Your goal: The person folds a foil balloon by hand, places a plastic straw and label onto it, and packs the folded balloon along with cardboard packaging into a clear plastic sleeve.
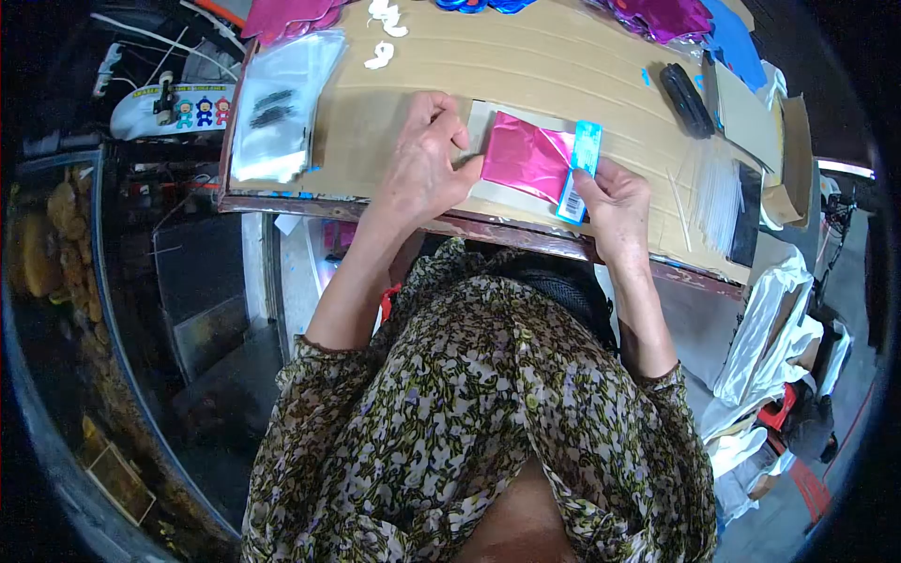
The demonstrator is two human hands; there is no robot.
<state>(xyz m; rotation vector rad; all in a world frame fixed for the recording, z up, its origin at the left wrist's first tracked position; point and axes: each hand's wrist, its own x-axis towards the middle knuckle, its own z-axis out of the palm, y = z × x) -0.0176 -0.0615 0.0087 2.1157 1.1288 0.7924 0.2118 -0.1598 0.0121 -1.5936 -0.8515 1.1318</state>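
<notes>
A folded sheet of shiny pink foil lies on a pale card near the table's front edge. My left hand is beside its left edge, fingers loosely curled and thumb stretched apart from them, the thumb tip at the foil's lower left corner. Nothing shows between those fingers. Thumb and fingers of my right hand pinch a narrow light-blue printed card with a barcode. This strip stands across the right end of the foil, overlapping it.
Clear plastic bags are stacked at the table's left. White scraps lie toward the back, with pink foil pieces in the left corner. Rightward are a black stapler-like object, thin white sticks and an open carton.
</notes>
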